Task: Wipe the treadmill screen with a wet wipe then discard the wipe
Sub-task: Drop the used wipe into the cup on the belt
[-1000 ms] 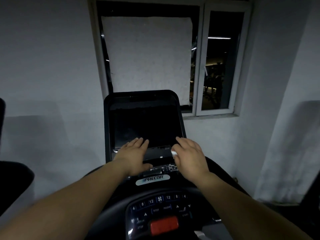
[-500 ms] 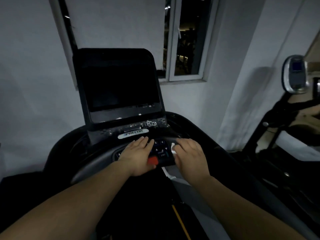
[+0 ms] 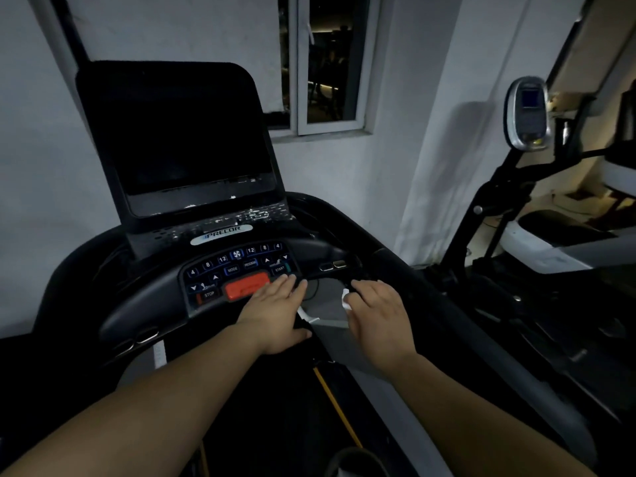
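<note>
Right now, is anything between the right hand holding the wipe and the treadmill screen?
Nothing visible. The right hand, pinching the wipe, hovers below the control panel; the screen stands uncovered above.

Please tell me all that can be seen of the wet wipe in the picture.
Only a small part of the wet wipe shows: a white, crumpled bit that sticks out at the thumb side of the right hand. The rest is hidden under the hand, so its full shape cannot be told. The hand holds it low, in front of the control panel and away from the dark screen. Nothing else seems to touch it.
</note>
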Motion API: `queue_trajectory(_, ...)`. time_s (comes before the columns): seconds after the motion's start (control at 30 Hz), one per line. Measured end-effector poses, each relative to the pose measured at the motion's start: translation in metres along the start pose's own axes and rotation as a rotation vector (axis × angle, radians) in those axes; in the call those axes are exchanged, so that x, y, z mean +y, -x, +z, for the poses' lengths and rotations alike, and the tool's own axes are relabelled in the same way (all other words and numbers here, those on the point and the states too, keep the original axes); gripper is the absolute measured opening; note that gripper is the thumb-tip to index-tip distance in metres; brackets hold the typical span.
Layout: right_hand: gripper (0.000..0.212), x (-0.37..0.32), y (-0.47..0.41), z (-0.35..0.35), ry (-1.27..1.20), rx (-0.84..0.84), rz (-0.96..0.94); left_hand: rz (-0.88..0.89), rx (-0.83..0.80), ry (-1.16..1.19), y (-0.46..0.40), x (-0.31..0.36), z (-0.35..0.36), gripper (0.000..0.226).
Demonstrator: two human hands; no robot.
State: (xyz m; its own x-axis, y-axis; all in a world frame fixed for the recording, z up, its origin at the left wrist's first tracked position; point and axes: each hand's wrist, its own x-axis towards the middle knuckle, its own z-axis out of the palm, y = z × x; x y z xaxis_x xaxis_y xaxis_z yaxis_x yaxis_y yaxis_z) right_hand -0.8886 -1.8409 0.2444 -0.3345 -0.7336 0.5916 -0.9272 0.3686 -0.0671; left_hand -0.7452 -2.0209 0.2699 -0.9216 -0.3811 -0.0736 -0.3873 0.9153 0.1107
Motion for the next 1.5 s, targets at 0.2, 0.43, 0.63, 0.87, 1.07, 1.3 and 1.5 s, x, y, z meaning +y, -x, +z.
queue_trajectory(0.2, 0.019, 0.035, 0.057, -0.013, -0.027, -0.085, 0.029, -0.04, -0.038, 0.001, 0.017, 0.057, 0.027, 0.106)
queue_trajectory(0.43, 0.015, 0.076, 0.133, -0.023, -0.086, -0.135, 0.014, -0.099, -0.114, 0.021, 0.046, 0.133, 0.068, 0.103)
queue_trajectory(0.63, 0.025, 0.094, 0.189, -0.018, -0.127, -0.184, 0.004, -0.137, -0.175, 0.055, 0.062, 0.171, 0.108, 0.104)
queue_trajectory(0.87, 0.021, 0.103, 0.221, 0.004, -0.118, -0.232, 0.052, -0.151, -0.279, 0.074, 0.063, 0.178, 0.147, 0.104)
queue_trajectory(1.07, 0.022, 0.099, 0.256, 0.053, -0.11, -0.299, 0.087, -0.162, -0.379, 0.149, 0.061, 0.162, 0.203, 0.102)
queue_trajectory(1.3, 0.014, 0.094, 0.307, 0.127, -0.13, -0.4, 0.141, -0.183, -0.5, 0.176, 0.065, 0.139, 0.289, 0.101)
queue_trajectory(1.5, 0.011, 0.096, 0.349, 0.185, -0.194, -0.517, 0.173, -0.182, -0.54, 0.187, 0.06, 0.125, 0.369, 0.101)
